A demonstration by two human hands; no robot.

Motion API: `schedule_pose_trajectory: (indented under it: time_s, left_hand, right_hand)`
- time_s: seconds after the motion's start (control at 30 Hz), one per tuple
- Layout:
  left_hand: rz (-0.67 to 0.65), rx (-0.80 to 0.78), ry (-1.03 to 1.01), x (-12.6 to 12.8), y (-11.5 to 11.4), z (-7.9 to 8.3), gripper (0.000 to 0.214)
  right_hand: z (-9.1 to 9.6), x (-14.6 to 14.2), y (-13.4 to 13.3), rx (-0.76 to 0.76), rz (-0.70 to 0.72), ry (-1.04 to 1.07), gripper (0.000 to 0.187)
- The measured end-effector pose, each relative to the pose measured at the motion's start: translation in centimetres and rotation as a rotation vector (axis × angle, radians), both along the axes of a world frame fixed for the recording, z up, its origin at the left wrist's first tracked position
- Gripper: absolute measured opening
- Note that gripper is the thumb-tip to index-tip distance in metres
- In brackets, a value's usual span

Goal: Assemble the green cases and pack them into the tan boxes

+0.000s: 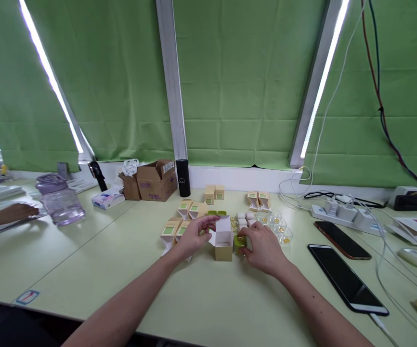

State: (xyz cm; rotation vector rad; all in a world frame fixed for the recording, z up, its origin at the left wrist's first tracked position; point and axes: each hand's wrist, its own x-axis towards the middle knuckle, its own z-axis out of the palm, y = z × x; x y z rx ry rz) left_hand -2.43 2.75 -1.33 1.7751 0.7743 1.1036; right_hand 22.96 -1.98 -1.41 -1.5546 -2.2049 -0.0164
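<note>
A small cardboard box (223,253) stands upright and open in front of me, its white inside showing. My left hand (197,234) pinches the raised flap at its upper left side. Just right of the box, my right hand (264,246) has thumb and fingers around a small green cup (239,245) with a gold spot on it. That cup is beside the box, low over the table or on it; which one I cannot tell. Behind my right hand are several clear glass cups (276,220) with gold spots and several small white pieces (242,220), partly hidden.
Open small boxes (172,226) cluster left of my left hand; closed ones (209,193) stand farther back. Two phones (347,277) lie at right, near a power strip (345,217) and cables. At left are a water bottle (59,200) and another person's hand (22,211).
</note>
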Motion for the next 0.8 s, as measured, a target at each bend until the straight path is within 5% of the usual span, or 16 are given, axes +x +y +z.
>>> schedule_pose_trajectory:
  time_s: [0.33,0.6,0.8]
  left_hand:
    - [-0.036,-0.152,-0.076,0.0,0.5,-0.5,0.070]
    - [-0.028,-0.215,-0.084,0.3,0.2,-0.2,0.072]
    - [-0.076,-0.189,-0.095,0.7,-0.4,-0.1,0.070]
  right_hand:
    - [-0.1,0.3,0.3,0.046,-0.005,0.024,0.025]
    - [-0.3,1.0,0.7,0.382,0.038,0.597,0.030]
    - [-0.4,-0.8,-0.4,0.301,0.270,0.798,0.034]
